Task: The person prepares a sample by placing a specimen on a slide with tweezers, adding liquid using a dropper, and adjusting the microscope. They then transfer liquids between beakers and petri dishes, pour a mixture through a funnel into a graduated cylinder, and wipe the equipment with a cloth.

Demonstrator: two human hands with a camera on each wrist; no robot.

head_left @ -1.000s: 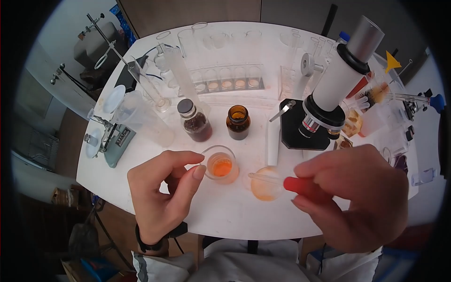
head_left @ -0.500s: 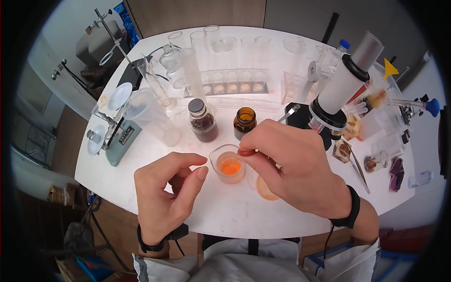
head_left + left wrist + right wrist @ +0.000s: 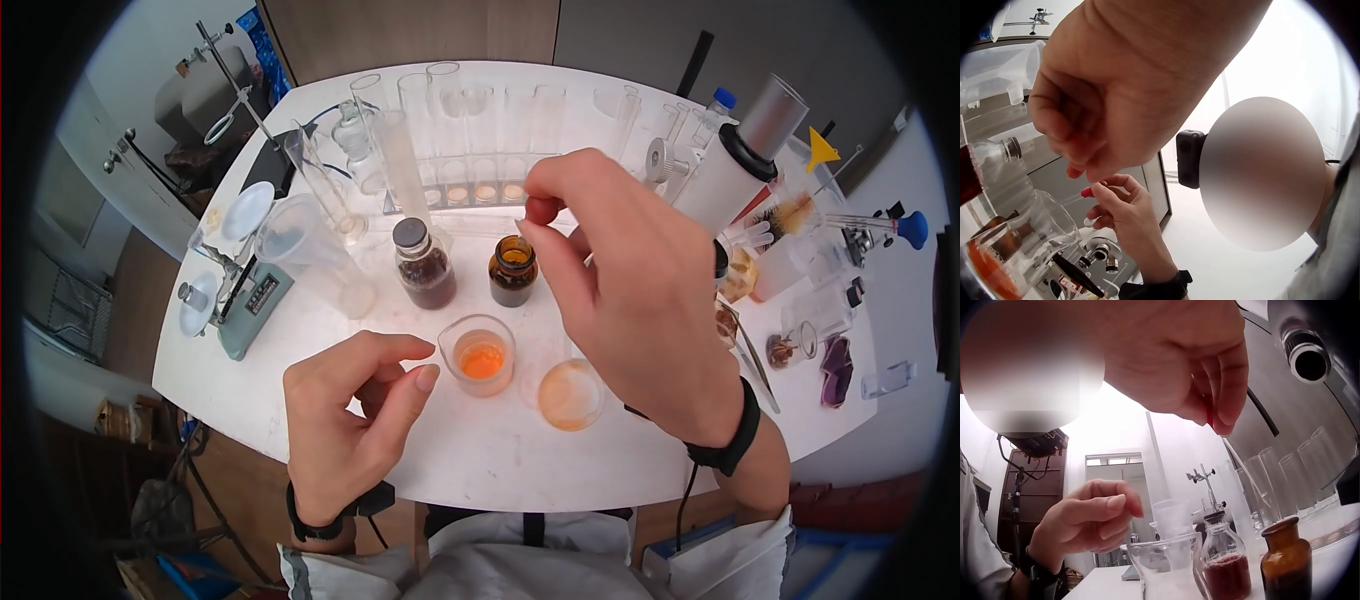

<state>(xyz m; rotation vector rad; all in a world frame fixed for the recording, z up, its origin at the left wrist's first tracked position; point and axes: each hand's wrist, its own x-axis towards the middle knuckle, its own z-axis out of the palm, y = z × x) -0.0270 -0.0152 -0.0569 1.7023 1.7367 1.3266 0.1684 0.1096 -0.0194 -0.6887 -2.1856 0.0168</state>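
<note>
My right hand pinches the red bulb of a dropper between thumb and fingers. In the right wrist view the dropper's glass tube slants down, its tip just above the mouth of the open amber bottle. My left hand hovers at the left of a glass beaker with orange liquid in it. Its thumb and forefinger are apart and it holds nothing. A round dish with an orange tint lies right of the beaker. Behind the beaker stands a capped bottle of dark red liquid.
A microscope rises at the right, partly hidden by my right hand. A well rack and tall glass tubes stand at the back. At the left are a plastic measuring cup and a balance. Tweezers lie at the right.
My right hand has carried the dropper from above the dish, past the beaker, to the amber bottle. My left hand keeps its pose beside the beaker.
</note>
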